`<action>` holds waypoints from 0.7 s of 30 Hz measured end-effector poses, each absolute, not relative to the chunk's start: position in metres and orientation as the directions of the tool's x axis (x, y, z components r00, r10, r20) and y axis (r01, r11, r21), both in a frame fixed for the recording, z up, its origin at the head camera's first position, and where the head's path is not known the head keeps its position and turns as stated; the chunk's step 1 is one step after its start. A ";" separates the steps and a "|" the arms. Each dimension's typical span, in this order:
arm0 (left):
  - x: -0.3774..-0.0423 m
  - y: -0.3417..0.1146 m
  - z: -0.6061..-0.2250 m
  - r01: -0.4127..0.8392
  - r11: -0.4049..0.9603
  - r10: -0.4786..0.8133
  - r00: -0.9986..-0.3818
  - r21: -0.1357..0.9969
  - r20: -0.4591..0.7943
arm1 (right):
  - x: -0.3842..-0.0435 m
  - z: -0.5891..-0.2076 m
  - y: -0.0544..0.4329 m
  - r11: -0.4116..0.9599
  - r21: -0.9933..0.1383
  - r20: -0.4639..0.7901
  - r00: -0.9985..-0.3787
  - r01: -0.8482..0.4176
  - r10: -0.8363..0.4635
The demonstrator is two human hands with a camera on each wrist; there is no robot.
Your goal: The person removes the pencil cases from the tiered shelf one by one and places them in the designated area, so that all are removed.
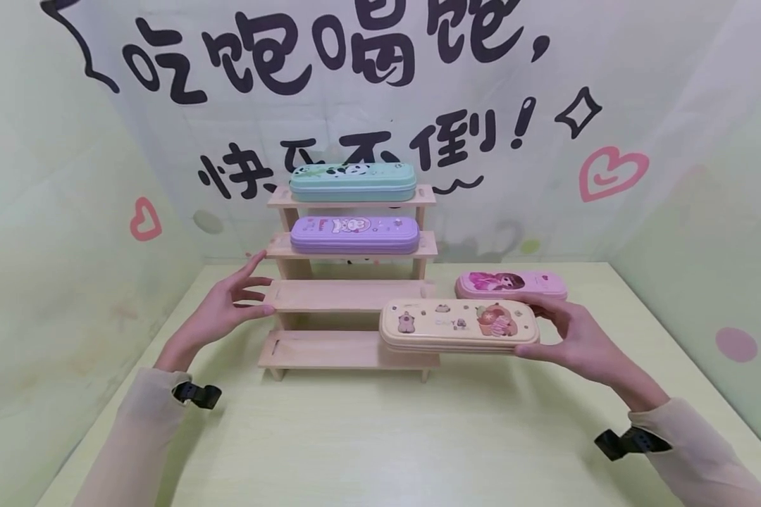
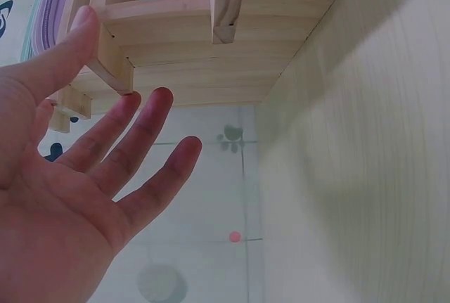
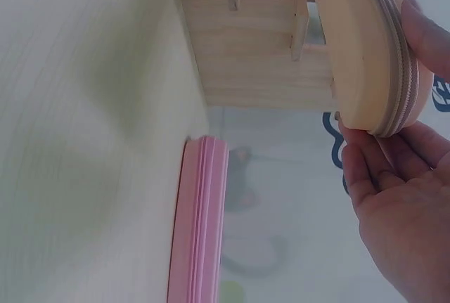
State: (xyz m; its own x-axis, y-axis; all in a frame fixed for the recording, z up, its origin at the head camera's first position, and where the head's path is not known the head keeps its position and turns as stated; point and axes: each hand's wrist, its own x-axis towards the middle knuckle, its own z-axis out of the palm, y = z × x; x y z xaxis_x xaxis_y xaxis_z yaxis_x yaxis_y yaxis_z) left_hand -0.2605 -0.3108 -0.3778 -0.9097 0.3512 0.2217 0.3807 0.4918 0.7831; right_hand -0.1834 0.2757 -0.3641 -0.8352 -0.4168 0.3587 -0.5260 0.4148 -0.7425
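Note:
My right hand (image 1: pixel 573 338) grips the right end of a cream pencil case (image 1: pixel 456 325) with cartoon pictures on its lid. The thumb is at the near side and the fingers are behind, as the right wrist view also shows. The case is held in the air in front of the right part of a wooden step shelf (image 1: pixel 349 350). At the shelf's left side is my left hand (image 1: pixel 225 310), its fingers spread and its thumb touching the end of a board (image 2: pixel 112 60). A purple pencil case (image 1: pixel 355 235) lies on the second tier from the top, a mint-green one (image 1: pixel 353 183) on the top tier.
A pink pencil case (image 1: pixel 545 283) lies on the pale table (image 1: pixel 368 436) to the right of the shelf, behind the cream case. Printed cloth walls (image 1: pixel 526 211) stand at the back and both sides.

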 end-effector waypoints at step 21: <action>-0.261 -0.311 -0.379 0.384 0.491 0.352 -0.909 0.782 0.224 | -0.170 -0.365 0.335 0.402 -0.764 0.340 -0.845 -0.504 -0.414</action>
